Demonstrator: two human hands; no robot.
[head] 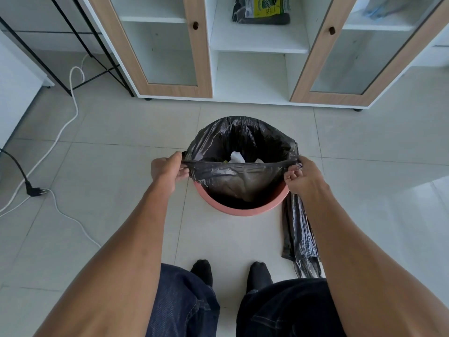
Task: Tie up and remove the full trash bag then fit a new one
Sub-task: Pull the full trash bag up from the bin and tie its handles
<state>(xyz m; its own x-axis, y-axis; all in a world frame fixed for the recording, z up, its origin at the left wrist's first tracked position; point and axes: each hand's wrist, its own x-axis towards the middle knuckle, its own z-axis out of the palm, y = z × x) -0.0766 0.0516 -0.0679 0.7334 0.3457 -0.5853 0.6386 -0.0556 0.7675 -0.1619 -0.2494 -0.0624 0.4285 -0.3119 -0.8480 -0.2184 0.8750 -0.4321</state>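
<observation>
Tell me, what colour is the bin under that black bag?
The bin is a salmon pink, its near rim showing clearly in the head view.

A bin (243, 212) stands on the floor (121, 132) before a cabinet (198, 57), a trash bag (243, 142) in it, held by the left hand (167, 169) and right hand (303, 178) at either side, a second bag (297, 239) lying just right of the bin, cables (75, 110) far left.

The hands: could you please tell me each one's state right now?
Left hand: closed, pinching the rim of the trash bag.
Right hand: closed, pinching the same rim.
</observation>
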